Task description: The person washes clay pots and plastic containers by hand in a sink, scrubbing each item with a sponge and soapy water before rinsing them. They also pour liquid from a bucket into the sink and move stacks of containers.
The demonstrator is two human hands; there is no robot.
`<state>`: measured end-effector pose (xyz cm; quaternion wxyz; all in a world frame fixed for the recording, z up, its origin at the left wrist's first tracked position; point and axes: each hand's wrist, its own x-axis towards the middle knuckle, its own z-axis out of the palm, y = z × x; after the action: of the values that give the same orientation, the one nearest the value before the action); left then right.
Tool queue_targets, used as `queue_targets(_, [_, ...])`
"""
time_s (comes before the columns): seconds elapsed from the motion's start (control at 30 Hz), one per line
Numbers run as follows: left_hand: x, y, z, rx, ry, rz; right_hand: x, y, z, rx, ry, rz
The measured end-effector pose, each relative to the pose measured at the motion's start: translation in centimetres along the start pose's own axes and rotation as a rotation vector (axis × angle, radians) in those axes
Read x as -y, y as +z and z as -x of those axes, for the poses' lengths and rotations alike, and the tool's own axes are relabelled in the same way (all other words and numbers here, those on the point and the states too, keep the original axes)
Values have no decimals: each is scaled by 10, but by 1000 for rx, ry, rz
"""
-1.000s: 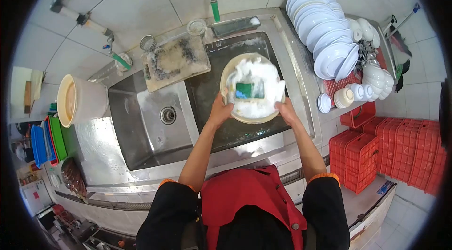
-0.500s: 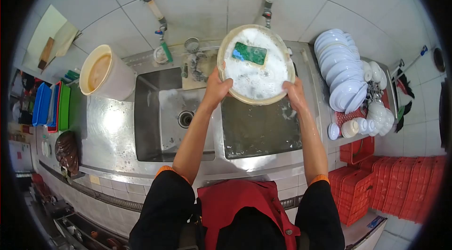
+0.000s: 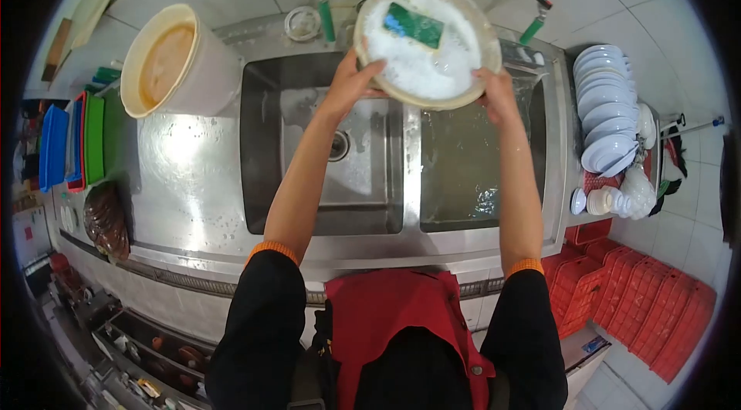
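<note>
A round cream tub (image 3: 429, 104) full of white foam (image 3: 432, 78) is held up over the back of the double sink. On the foam floats a green scouring sponge (image 3: 421, 28) with a blue piece at its left end. My left hand (image 3: 351, 83) grips the tub's left side, thumb over the rim. Around the right side is my right hand (image 3: 499, 95), its thumb also on the rim. Below lie the left sink basin (image 3: 363, 190), with a drain (image 3: 338, 146), and the right basin, holding cloudy water (image 3: 459, 171).
A large white bucket (image 3: 208, 74) of brownish liquid stands on the left counter. To the right are stacked white plates (image 3: 608, 113), bowls and cups. Red crates (image 3: 648, 310) sit lower right. Two taps with green hoses (image 3: 326, 22) come off the back wall.
Both hands have shifted the tub a little farther back and to the right relative to my body, still gripping it. My view has tilted, showing more of the sink's front.
</note>
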<state>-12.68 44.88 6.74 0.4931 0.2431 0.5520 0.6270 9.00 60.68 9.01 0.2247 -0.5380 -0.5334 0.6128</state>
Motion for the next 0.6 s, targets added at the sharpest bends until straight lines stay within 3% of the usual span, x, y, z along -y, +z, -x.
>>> queue_targets(0.13, [12, -9, 6, 25, 41, 206, -1, 13, -3, -92, -77, 17])
queue_targets(0.2, [33, -25, 12, -7, 104, 261, -14, 4, -9, -639, -810, 693])
queue_targets(0.27, [27, -39, 53, -75, 120, 43, -5, 5, 26, -579, -750, 576])
queue_targets(0.33, [42, -71, 95, -109, 172, -121, -14, 8, 33, -503, -986, 823])
queue_targets(0.37, [51, -86, 122, -131, 182, -157, -12, 15, 37, -436, -1041, 781])
queue_targets(0.5, [65, -122, 244, -465, 29, -167, 1, 40, 27, -168, -1154, 755])
queue_targets(0.57, [76, -133, 307, -641, 5, -247, 17, 66, 15, -55, -779, 1235])
queue_targets(0.6, [81, -132, 340, -724, -2, -280, 29, 79, 10, 40, -583, 1298])
